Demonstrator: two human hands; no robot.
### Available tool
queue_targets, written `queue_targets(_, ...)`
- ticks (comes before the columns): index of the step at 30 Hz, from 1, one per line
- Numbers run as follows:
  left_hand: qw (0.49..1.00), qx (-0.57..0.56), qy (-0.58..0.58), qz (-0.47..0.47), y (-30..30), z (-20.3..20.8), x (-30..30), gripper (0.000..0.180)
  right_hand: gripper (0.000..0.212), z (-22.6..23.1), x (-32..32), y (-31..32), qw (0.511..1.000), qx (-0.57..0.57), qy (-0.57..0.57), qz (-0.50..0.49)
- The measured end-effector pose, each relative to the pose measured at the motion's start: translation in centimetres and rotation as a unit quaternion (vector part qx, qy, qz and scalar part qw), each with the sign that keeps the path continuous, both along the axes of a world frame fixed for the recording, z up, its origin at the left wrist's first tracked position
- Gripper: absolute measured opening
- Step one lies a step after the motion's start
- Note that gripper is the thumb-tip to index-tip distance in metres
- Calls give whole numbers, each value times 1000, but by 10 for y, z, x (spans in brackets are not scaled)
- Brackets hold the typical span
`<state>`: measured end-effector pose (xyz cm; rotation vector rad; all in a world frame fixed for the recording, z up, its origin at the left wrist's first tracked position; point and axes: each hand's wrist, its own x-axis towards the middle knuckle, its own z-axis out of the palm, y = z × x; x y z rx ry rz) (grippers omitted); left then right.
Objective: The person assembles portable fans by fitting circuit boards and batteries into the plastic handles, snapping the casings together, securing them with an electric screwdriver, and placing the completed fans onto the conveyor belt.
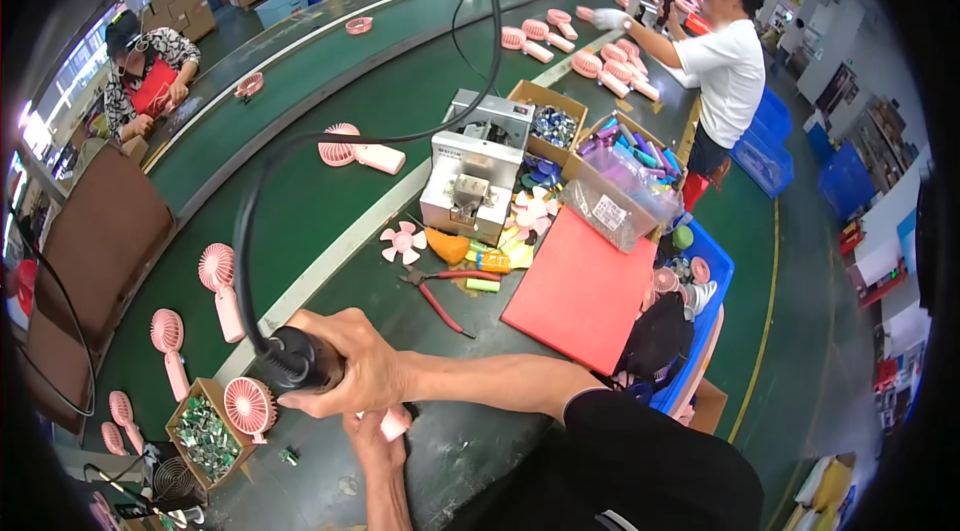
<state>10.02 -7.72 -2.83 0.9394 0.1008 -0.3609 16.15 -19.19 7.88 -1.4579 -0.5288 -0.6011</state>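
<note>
My right hand is wrapped round a black corded electric screwdriver, whose cable loops up and over the bench. Below it, my left hand holds a pink plastic handheld-fan part, mostly hidden by the hands. The screwdriver's tip is out of sight, so I cannot tell whether it touches the part. Left of my hands, a pink fan with a round grille lies beside a cardboard box of small green circuit boards.
Beyond my hands are red-handled pliers, pink fan blades, a silver machine, a red board and a box of coloured cylinders. A green conveyor carries pink fans. A person in white stands far right; others sit opposite.
</note>
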Motion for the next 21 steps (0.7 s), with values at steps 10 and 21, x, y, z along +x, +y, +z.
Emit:
queue_targets(10,998,41,-42,-13,-2,-1,-2,34,43,38,3,-42,988,-98,117,-23)
queue_targets(21,999,15,-40,-8,-2,1,-4,34,50,-58,-42,-179,761,-558,270,-193)
